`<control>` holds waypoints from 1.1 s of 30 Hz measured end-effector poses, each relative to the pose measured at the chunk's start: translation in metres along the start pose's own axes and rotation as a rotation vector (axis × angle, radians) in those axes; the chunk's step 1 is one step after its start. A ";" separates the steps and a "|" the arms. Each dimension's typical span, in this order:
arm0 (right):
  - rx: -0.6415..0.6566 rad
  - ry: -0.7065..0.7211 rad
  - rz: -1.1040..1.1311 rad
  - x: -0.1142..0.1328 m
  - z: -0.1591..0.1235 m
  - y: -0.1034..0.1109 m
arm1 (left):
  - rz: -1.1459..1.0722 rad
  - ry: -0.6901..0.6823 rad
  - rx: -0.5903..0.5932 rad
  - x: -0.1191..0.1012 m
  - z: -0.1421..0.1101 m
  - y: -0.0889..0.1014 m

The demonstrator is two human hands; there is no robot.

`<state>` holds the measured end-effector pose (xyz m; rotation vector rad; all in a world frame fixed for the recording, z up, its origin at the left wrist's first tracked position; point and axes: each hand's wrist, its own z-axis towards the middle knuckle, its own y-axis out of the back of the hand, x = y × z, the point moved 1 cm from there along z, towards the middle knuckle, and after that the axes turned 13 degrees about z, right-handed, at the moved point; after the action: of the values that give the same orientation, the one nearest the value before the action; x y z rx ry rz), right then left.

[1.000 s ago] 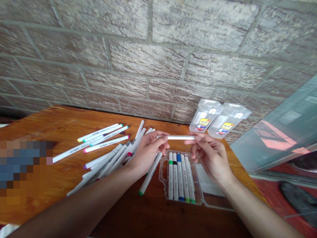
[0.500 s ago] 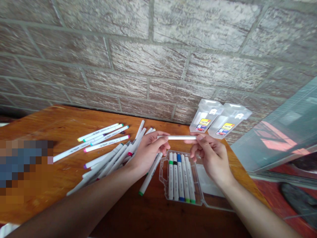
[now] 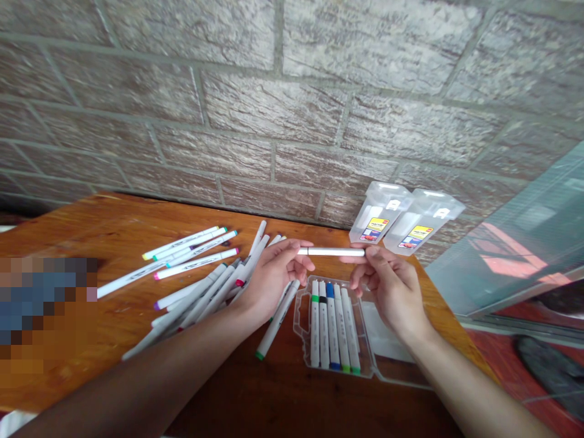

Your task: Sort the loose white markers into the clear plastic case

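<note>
Level above the table, a white marker stretches between my two hands. My left hand pinches its left end, near a thin dark ring. The fingertips of my right hand grip the other end. Below them an open clear plastic case lies on the table, with several white markers side by side in it, some with green, black or blue bands or ends. A green-ended marker rests left of the case. Under and beyond my left forearm spreads a loose pile of markers, partly hidden by the arm.
Two clear plastic cases with yellow and blue labels stand against the brick wall at the back. More markers lie at the left of the wooden table. A glass panel is on the right, a dark shoe below.
My left fingers have shifted slightly along the marker, so its dark ring and more of its left end now show. The right hand holds nearly still.
</note>
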<state>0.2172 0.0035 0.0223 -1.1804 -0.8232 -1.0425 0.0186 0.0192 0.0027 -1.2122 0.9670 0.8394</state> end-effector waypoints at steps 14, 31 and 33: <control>-0.021 0.042 0.014 -0.004 0.002 0.004 | 0.025 -0.034 0.025 0.001 0.000 0.000; -0.200 -0.021 0.125 0.003 0.006 0.002 | 0.308 -0.145 0.076 -0.006 -0.005 -0.003; -0.216 -0.035 0.132 0.003 0.007 0.003 | 0.320 -0.156 0.106 -0.007 -0.006 -0.004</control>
<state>0.2211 0.0099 0.0256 -1.4196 -0.6621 -1.0224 0.0187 0.0124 0.0099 -0.8994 1.0788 1.1026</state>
